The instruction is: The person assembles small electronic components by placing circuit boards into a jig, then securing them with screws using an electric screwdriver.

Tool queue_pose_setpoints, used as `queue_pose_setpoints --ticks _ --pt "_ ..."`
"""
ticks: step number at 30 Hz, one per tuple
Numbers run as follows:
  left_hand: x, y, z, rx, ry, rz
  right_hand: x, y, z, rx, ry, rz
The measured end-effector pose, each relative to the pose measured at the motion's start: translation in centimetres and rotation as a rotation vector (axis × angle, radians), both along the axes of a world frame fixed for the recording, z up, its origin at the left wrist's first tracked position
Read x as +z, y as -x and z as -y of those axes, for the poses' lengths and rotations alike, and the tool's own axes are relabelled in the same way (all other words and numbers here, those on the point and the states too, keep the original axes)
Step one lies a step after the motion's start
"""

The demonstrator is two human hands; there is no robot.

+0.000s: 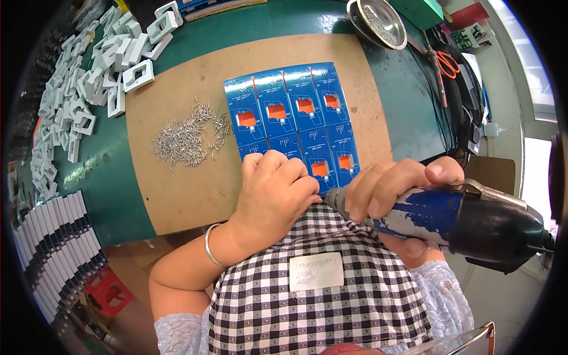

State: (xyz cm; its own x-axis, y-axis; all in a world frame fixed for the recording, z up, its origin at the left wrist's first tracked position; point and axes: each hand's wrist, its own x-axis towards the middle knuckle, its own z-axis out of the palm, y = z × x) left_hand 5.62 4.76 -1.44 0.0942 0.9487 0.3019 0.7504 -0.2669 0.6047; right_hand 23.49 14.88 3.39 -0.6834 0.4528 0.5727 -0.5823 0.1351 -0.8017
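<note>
On a brown board [177, 189] atop a green table [408, 112], a blue panel of circuit boards [296, 118] lies flat. The left hand [275, 192] rests curled on the panel's near edge, while the right hand [393, 192] grips a blue electric screwdriver [455, 216] beside it. Small metal screws [186, 136] are heaped just left of the panel.

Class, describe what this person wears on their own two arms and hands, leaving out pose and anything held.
Both hands are bare, without gloves. The left hand has a thin silver bangle at the wrist. Pale lacy short sleeves end above the elbows, under a black-and-white checked apron. The right hand shows no jewellery.
</note>
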Motion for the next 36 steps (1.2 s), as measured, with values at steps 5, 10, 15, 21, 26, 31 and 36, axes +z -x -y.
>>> queue_pose_setpoints --ticks 5,10,15,21,26,31,36 --pt "0.0 0.0 -0.3 -0.012 0.003 0.004 0.7 0.2 0.9 -0.126 -0.021 0.05" --pt "0.0 0.1 0.1 0.001 0.021 0.02 0.9 0.7 1.0 -0.09 -0.025 0.112" --pt "-0.2 0.0 0.0 -0.017 -0.007 0.001 1.4 1.3 1.2 -0.095 -0.074 0.188" --pt "-0.6 0.1 0.1 0.002 -0.027 0.015 0.2 2.4 0.5 0.001 -0.041 0.134" --pt "-1.5 -0.1 0.0 0.031 -0.054 0.015 -1.5 2.5 -0.6 -0.222 0.31 0.014" --pt "-1.5 0.2 0.4 0.028 -0.004 -0.024 -0.7 -0.3 -2.7 -0.37 0.472 -0.179" --pt "-0.2 3.1 0.5 -0.07 0.053 0.202 2.7 -0.1 -3.8 -0.375 0.13 -0.223"
